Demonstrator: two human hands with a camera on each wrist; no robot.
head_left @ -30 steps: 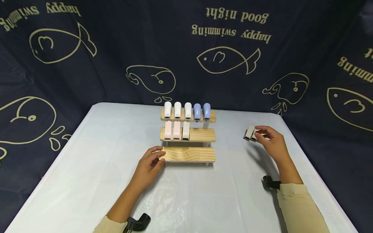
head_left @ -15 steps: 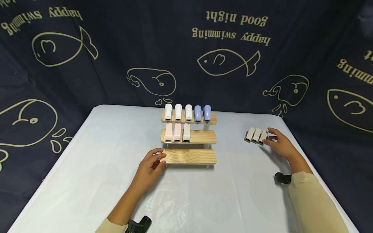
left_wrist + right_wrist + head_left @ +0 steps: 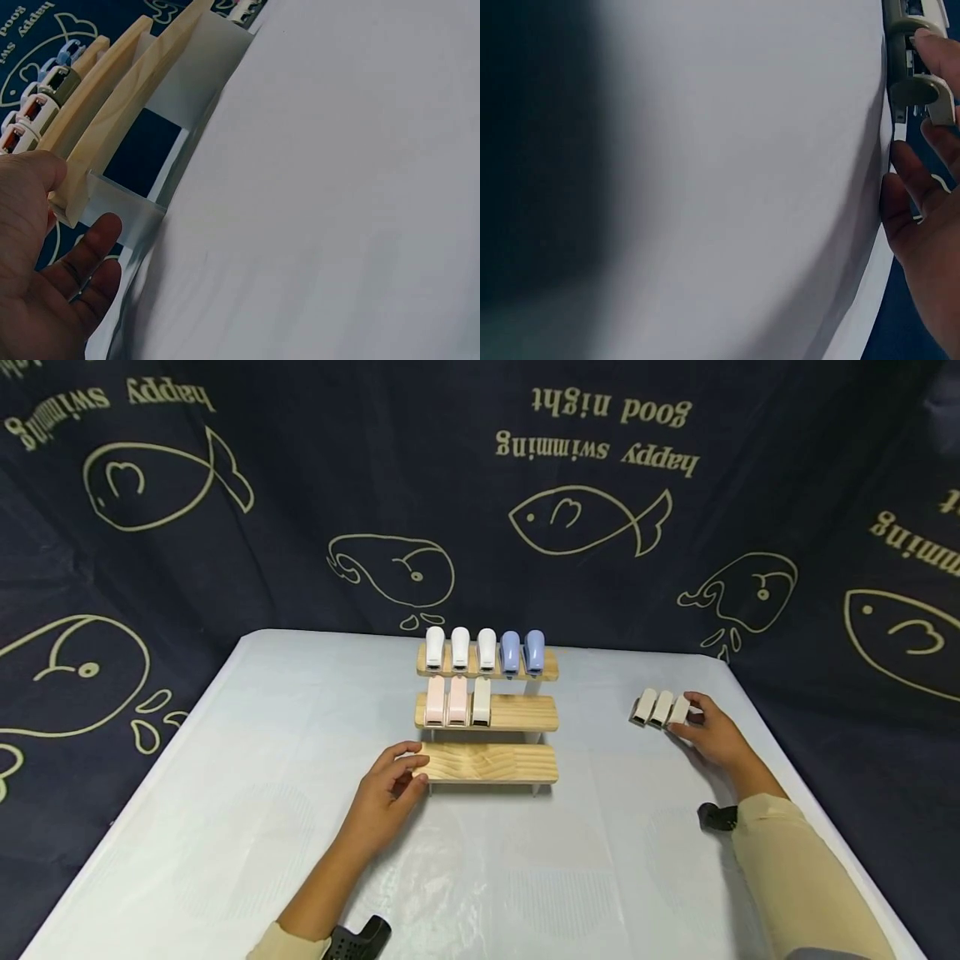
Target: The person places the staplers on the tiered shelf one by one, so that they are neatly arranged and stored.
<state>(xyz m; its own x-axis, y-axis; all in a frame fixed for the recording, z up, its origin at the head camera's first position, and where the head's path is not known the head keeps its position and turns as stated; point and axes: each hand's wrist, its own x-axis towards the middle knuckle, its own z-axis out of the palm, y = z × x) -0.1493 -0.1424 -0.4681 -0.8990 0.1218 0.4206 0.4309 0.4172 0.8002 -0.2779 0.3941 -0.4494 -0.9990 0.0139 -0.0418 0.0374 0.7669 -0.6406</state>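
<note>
Three off-white staplers stand side by side on the table at the right. My right hand pinches the rightmost stapler between thumb and fingers; the right wrist view shows its end at the fingertips. At the centre stands a three-tier wooden rack. My left hand grips the left end of its lowest board, thumb on the wood in the left wrist view, the lower fingers loose. The middle tier bears two pink staplers and one off-white stapler at its left.
On the top tier are three white staplers and two blue staplers. The rack's legs are clear plastic. A dark curtain with fish drawings hangs behind the white-covered table.
My right hand drew back slightly to the right from the off-white staplers, then came back to the rightmost one. The left hand stays on the rack. The head view has shifted slightly.
</note>
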